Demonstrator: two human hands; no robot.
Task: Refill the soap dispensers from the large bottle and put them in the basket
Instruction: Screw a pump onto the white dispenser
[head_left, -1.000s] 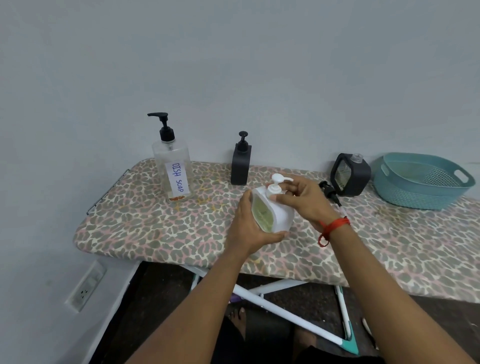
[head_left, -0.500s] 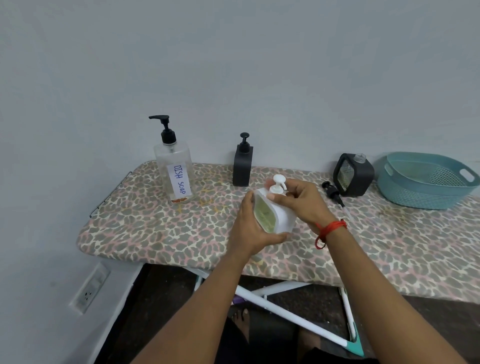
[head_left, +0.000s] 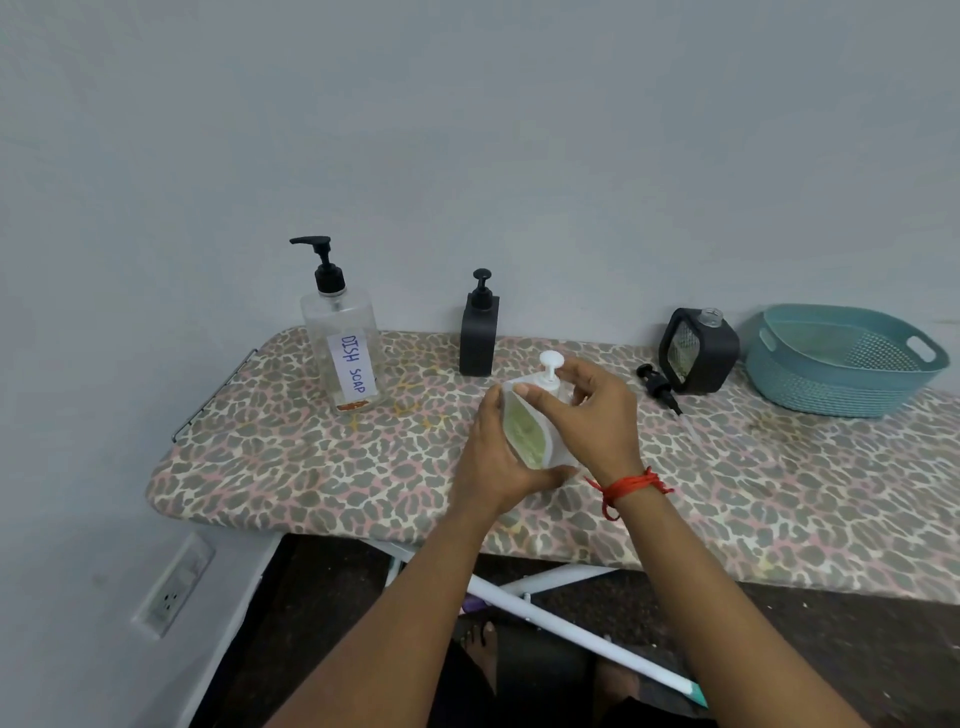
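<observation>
White dispenser (head_left: 524, 431) upright; left hand (head_left: 493, 462) clasps body, right hand (head_left: 597, 421) fingers (head_left: 587, 374) clamped round pump neck (head_left: 549, 370).

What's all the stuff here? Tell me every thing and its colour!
large bottle: one, clear with black pump, back left of board
tall dispenser: one, black, back middle
white dispenser: one, white with greenish window, in both hands
squat dispenser: one, black, pump off, beside basket
loose pump: one, black, lying by squat dispenser
basket: one, teal, far right
ironing board: one, leopard-print cover, under the bottles
wall socket: one, white, low left
bracelet: one, red, right wrist
left hand: one, grips white dispenser's body
right hand: one, fingers at its pump
</observation>
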